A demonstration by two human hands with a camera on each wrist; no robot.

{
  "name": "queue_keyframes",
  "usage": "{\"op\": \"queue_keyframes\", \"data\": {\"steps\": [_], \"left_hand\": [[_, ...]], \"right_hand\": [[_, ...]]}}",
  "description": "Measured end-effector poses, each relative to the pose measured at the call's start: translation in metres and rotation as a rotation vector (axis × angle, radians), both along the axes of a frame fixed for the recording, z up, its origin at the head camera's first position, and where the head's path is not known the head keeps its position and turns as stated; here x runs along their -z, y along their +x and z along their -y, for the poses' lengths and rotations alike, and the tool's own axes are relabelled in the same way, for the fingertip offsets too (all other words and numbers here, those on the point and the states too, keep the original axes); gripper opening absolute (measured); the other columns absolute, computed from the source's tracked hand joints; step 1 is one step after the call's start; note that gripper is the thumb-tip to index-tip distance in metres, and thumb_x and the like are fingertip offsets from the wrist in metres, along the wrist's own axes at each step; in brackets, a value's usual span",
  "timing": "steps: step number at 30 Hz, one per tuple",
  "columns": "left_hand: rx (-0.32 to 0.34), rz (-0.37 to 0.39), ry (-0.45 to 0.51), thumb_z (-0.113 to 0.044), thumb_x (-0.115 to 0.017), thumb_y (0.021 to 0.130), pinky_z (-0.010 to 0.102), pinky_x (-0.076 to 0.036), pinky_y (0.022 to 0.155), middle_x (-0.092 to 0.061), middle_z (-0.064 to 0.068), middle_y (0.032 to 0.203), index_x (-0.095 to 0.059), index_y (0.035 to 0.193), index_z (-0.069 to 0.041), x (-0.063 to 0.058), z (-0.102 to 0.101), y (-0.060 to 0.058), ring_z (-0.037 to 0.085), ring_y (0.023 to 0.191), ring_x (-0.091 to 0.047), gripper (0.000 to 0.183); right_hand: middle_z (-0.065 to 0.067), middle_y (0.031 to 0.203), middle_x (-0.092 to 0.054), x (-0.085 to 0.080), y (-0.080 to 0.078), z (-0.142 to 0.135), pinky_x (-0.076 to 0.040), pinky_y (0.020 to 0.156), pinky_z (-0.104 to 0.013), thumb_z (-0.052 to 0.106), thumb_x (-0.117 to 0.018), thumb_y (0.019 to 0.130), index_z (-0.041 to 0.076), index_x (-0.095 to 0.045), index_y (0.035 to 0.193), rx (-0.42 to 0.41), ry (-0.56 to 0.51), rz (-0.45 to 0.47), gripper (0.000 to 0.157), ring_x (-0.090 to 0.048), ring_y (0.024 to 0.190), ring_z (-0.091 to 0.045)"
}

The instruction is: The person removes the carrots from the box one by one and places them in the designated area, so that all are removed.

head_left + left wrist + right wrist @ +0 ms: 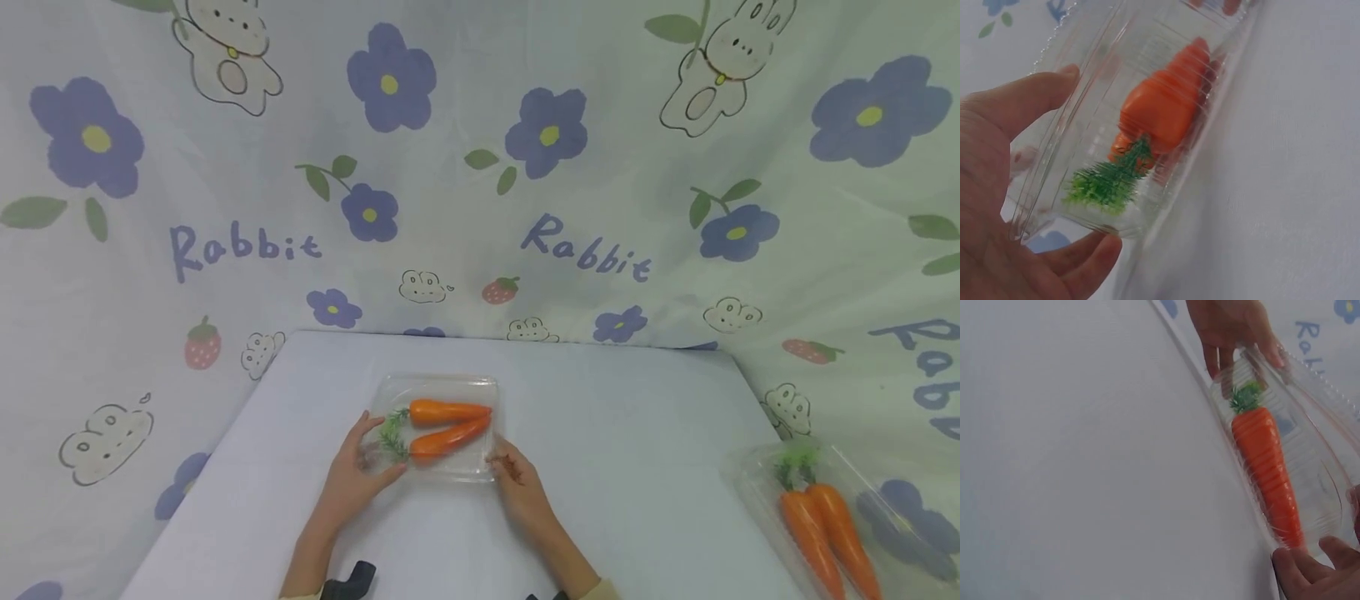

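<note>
A clear plastic clamshell box (450, 379) with two orange carrots (448, 411) inside sits on the white table. Their green tops (1107, 184) point toward my left hand (358, 462). That hand grips the box's left end, thumb along the near side and fingers around the end. At the near right corner, my right hand (519, 483) holds the box with its fingers bent against the edge. In the right wrist view, one carrot (1266, 469) shows through the ribbed wall, and the right fingers (1310, 565) lie at its tip end. The lid appears to be down over the carrots.
A second clear plastic box (757, 467) with two carrots (840, 525) is at the right, by the table's edge. The white table (637, 467) reaches back to a cloth (450, 167) printed with flowers and rabbits, which also hangs at both sides.
</note>
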State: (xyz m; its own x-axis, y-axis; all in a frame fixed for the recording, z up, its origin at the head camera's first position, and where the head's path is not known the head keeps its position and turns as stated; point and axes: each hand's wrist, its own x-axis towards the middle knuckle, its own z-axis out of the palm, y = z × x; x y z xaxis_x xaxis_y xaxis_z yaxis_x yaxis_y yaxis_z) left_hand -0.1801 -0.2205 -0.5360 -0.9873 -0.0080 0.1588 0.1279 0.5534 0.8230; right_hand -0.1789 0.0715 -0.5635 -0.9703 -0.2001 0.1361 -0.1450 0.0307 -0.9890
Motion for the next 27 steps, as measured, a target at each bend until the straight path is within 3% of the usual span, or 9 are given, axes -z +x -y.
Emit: {"op": "queue_keyframes", "data": {"steps": [2, 6, 10, 13, 17, 21, 23, 27], "left_hand": [[0.002, -0.003, 0.000, -0.035, -0.084, 0.076, 0.064, -0.036, 0.099, -0.016, 0.012, 0.160, -0.040, 0.145, -0.022, -0.001, 0.001, 0.001, 0.044, 0.140, -0.022, 0.082], [0.010, -0.006, 0.016, -0.034, -0.084, 0.076, 0.064, -0.036, 0.099, -0.017, 0.013, 0.160, -0.041, 0.145, -0.021, 0.000, 0.002, 0.001, 0.044, 0.141, -0.020, 0.082], [0.013, -0.009, 0.025, -0.034, -0.084, 0.076, 0.062, -0.037, 0.099, -0.017, 0.014, 0.159, -0.040, 0.146, -0.020, 0.002, 0.002, 0.000, 0.044, 0.140, -0.021, 0.084], [-0.001, -0.001, 0.011, -0.036, -0.083, 0.076, 0.062, -0.038, 0.098, -0.016, 0.015, 0.159, -0.038, 0.148, -0.022, 0.001, 0.002, 0.001, 0.045, 0.138, -0.024, 0.086], [-0.005, 0.012, 0.010, -0.038, -0.082, 0.077, 0.062, -0.039, 0.097, -0.017, 0.017, 0.158, -0.034, 0.150, -0.025, 0.001, 0.003, 0.004, 0.046, 0.137, -0.027, 0.088], [-0.004, 0.014, 0.025, -0.035, -0.083, 0.077, 0.062, -0.040, 0.096, -0.021, 0.016, 0.157, -0.030, 0.152, -0.029, 0.001, 0.005, 0.008, 0.046, 0.134, -0.032, 0.093], [-0.003, 0.023, 0.029, -0.035, -0.083, 0.076, 0.062, -0.040, 0.096, -0.022, 0.014, 0.157, -0.025, 0.154, -0.031, 0.000, 0.006, 0.008, 0.047, 0.131, -0.036, 0.097], [0.020, 0.071, 0.070, -0.031, -0.085, 0.075, 0.060, -0.038, 0.100, -0.017, 0.012, 0.159, -0.015, 0.156, -0.028, -0.001, 0.009, 0.009, 0.048, 0.132, -0.035, 0.107]], "right_hand": [[-0.018, 0.149, -0.038, -0.004, 0.000, 0.002, -0.034, 0.107, -0.046, 0.008, -0.055, 0.099, 0.002, -0.045, 0.116, 0.027, -0.024, -0.003, 0.021, -0.035, 0.137, -0.035], [-0.023, 0.149, -0.034, -0.027, 0.009, 0.004, -0.041, 0.102, -0.049, -0.003, -0.056, 0.095, 0.003, -0.034, 0.137, 0.072, 0.045, -0.076, 0.048, -0.039, 0.133, -0.041], [-0.020, 0.154, -0.028, -0.022, 0.009, 0.006, -0.042, 0.101, -0.050, -0.009, -0.050, 0.095, 0.005, -0.034, 0.147, 0.094, 0.135, -0.161, 0.057, -0.036, 0.135, -0.038], [-0.015, 0.156, -0.028, -0.012, 0.005, 0.006, -0.038, 0.104, -0.051, -0.012, -0.044, 0.094, 0.007, -0.033, 0.150, 0.086, 0.121, -0.141, 0.060, -0.033, 0.138, -0.033], [-0.018, 0.155, -0.027, -0.026, 0.011, 0.006, -0.033, 0.105, -0.056, -0.015, -0.039, 0.092, 0.003, -0.030, 0.151, 0.041, 0.072, -0.122, 0.062, -0.031, 0.138, -0.037], [-0.025, 0.155, -0.022, -0.048, 0.021, 0.004, -0.032, 0.104, -0.060, -0.018, -0.043, 0.081, -0.001, -0.025, 0.151, -0.033, 0.080, -0.115, 0.075, -0.029, 0.137, -0.045], [-0.023, 0.156, -0.021, -0.055, 0.024, 0.003, -0.034, 0.104, -0.058, -0.016, -0.048, 0.078, 0.003, -0.023, 0.152, -0.045, 0.115, -0.108, 0.081, -0.030, 0.137, -0.045], [-0.021, 0.155, -0.024, -0.049, 0.022, 0.004, -0.040, 0.100, -0.056, -0.008, -0.062, 0.080, 0.006, -0.023, 0.152, -0.012, 0.173, -0.161, 0.083, -0.037, 0.132, -0.044]]}}
